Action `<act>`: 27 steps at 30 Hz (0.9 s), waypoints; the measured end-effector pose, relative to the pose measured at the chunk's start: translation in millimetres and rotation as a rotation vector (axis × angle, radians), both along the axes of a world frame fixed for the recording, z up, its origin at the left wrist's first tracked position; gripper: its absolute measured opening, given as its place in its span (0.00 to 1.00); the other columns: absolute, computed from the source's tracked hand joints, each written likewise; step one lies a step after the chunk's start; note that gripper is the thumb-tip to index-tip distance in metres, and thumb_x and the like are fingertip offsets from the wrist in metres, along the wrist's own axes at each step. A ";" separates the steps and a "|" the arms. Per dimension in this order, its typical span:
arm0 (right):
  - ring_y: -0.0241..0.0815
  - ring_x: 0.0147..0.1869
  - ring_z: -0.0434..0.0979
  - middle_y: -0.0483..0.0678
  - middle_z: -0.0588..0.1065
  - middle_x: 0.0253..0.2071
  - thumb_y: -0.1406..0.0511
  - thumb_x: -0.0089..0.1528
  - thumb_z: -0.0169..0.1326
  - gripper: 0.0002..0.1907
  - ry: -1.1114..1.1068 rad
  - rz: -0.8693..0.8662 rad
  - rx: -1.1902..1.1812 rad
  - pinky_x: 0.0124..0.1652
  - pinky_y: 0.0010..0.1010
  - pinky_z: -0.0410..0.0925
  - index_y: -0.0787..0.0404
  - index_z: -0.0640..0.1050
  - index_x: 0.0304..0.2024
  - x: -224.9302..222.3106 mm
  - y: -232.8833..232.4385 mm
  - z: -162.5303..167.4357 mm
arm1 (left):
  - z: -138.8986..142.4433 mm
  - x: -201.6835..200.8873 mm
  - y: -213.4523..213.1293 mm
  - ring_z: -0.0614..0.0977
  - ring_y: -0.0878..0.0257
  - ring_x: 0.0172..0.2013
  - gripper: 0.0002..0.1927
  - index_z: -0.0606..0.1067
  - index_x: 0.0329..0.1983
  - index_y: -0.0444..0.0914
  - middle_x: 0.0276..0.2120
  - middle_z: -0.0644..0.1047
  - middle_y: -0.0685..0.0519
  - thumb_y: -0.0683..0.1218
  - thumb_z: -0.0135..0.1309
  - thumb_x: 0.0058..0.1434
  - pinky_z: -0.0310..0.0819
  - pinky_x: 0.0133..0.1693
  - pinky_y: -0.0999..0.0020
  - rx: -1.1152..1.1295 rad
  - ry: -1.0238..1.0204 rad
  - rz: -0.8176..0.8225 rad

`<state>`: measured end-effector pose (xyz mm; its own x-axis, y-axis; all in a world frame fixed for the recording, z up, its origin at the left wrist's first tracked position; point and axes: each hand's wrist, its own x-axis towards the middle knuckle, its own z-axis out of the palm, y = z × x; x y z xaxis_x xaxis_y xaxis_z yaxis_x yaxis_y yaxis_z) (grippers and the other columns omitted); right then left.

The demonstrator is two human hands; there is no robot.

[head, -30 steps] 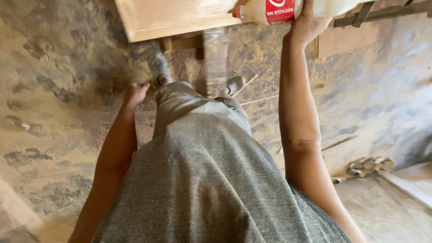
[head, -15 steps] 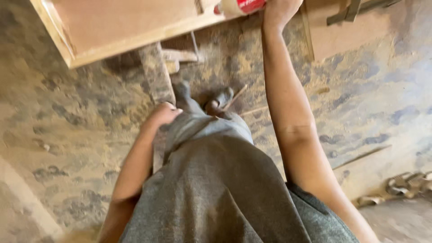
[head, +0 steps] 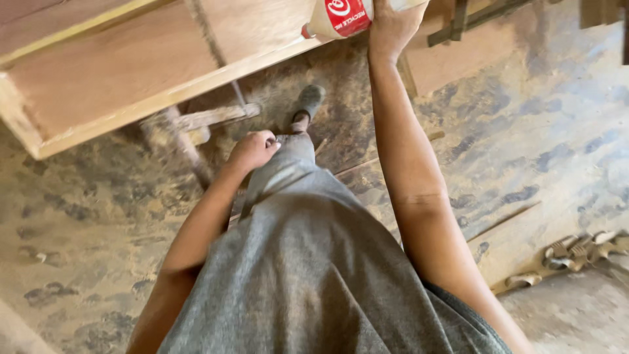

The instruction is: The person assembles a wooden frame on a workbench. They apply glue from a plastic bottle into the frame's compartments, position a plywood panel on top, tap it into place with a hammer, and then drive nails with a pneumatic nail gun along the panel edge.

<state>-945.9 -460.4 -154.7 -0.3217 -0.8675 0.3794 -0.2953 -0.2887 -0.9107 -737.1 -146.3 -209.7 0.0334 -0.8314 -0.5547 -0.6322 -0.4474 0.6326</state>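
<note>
Wooden panel (head: 151, 72): pale tan-pink face w/ lighter yellowish edge strip. Just right of the panel, a bottle (head: 341, 16) in the right hand (head: 393, 26), whitish body, red label w/ white markings, red cap end. Below the panel, garment (head: 308, 262) is heathered grey, fine speckle. Shoe (head: 308, 101) under the panel's lower edge, dull grey-green, prob. dusty. Floor (head: 85, 242) around the panel: sandy beige mottled w/ dark grey-blue blotches.

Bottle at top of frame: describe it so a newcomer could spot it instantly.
Start at the big wooden panel across the top left. At its right end, the right hand grips a pale plastic bottle lying sideways. Its red label and red cap are the only bright colour among wood and dust.
</note>
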 end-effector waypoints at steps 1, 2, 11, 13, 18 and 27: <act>0.52 0.52 0.78 0.59 0.78 0.48 0.64 0.56 0.71 0.31 0.042 0.002 0.052 0.56 0.43 0.69 0.71 0.71 0.54 -9.9 -3.4 3.4 | -2.5 -8.8 -15.1 0.85 0.48 0.42 0.15 0.81 0.44 0.40 0.40 0.84 0.45 0.54 0.59 0.61 0.79 0.46 0.54 -0.015 0.005 -0.006; 0.50 0.55 0.78 0.59 0.78 0.51 0.64 0.57 0.72 0.32 0.085 -0.002 0.099 0.59 0.41 0.69 0.71 0.71 0.57 -19.7 -9.3 6.2 | -6.5 -14.6 -36.6 0.85 0.48 0.42 0.15 0.81 0.44 0.40 0.40 0.84 0.44 0.54 0.59 0.62 0.79 0.46 0.54 -0.036 0.011 -0.017; 0.49 0.55 0.79 0.59 0.78 0.52 0.67 0.53 0.74 0.37 -0.147 -0.087 0.193 0.57 0.39 0.71 0.74 0.69 0.59 -125.0 -100.5 11.2 | -28.0 -88.2 -202.7 0.84 0.45 0.43 0.16 0.80 0.43 0.37 0.41 0.82 0.40 0.53 0.59 0.61 0.78 0.47 0.51 -0.095 0.097 -0.239; 0.49 0.55 0.79 0.59 0.78 0.52 0.67 0.53 0.75 0.38 -0.132 -0.118 0.199 0.57 0.39 0.71 0.73 0.69 0.59 -148.1 -117.5 8.2 | -36.5 -108.0 -225.4 0.83 0.43 0.44 0.16 0.81 0.43 0.37 0.41 0.82 0.39 0.53 0.59 0.61 0.78 0.48 0.50 -0.106 0.102 -0.281; 0.50 0.55 0.81 0.59 0.79 0.52 0.68 0.55 0.74 0.36 -0.162 -0.104 0.201 0.57 0.38 0.74 0.73 0.69 0.59 -211.2 -166.0 -4.1 | -74.0 -164.9 -268.3 0.84 0.43 0.44 0.17 0.81 0.43 0.36 0.40 0.82 0.38 0.53 0.62 0.58 0.78 0.49 0.52 -0.231 0.152 -0.341; 0.51 0.53 0.79 0.60 0.78 0.51 0.69 0.54 0.74 0.36 -0.224 -0.094 0.083 0.55 0.39 0.73 0.71 0.69 0.58 -354.1 -280.7 -34.8 | -89.5 -287.7 -343.5 0.83 0.45 0.46 0.17 0.82 0.45 0.38 0.43 0.82 0.42 0.54 0.61 0.60 0.76 0.49 0.52 0.018 -0.006 -0.238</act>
<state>-1300.1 -741.1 -189.5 -0.4701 -0.8552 0.2184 -0.1054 -0.1913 -0.9759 -1024.8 -489.8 -299.2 -0.1590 -0.8063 -0.5697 -0.7249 -0.2965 0.6219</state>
